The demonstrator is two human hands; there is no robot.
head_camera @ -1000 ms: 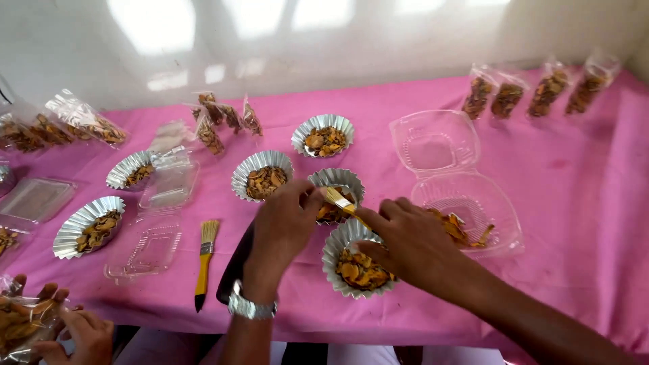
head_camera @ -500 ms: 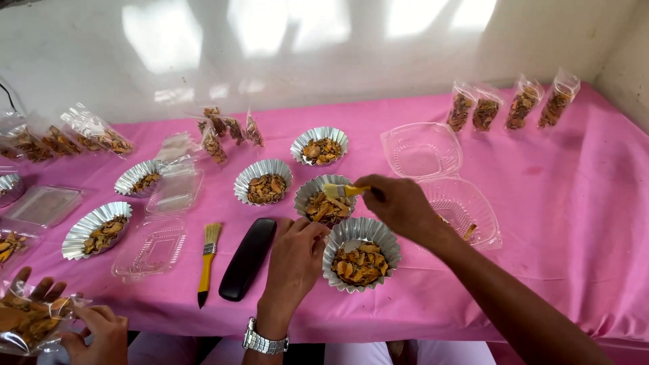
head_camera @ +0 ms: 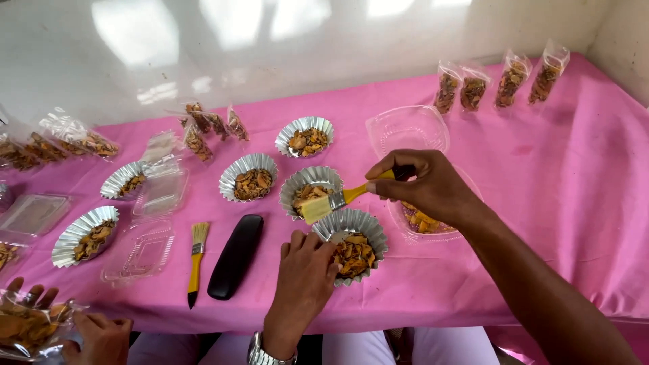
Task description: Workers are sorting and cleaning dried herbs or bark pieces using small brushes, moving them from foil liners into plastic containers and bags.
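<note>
Foil cup (head_camera: pixel 351 243) sits near the front edge of the pink table (head_camera: pixel 581 176), full of orange-brown chips. Left hand (head_camera: pixel 304 284) rests flat against its left rim, fingers loosely curled, steadying it, nothing gripped. Right hand (head_camera: pixel 429 186) is closed around the yellow handle of a brush (head_camera: pixel 338 201); bristles hover over the cup's back rim, angled down-left.

Handling, my read: thin fluted foil, very light, dents easily, will skate on the cloth if pushed. Best held by the rim with two or three fingers or cradled from below, no squeezing. Chips look brittle.

Room: tight. Another foil cup (head_camera: pixel 309 190) just behind, touching or nearly so. Clear tray (head_camera: pixel 433 220) with chips just right, under the right wrist. Black case (head_camera: pixel 235 255) to the left, spare brush (head_camera: pixel 196 260) beyond it. Front edge close, so little margin toward the body. Open cloth is far right. Another person's hands (head_camera: pixel 101 338) hold a bag at bottom left, well apart.
</note>
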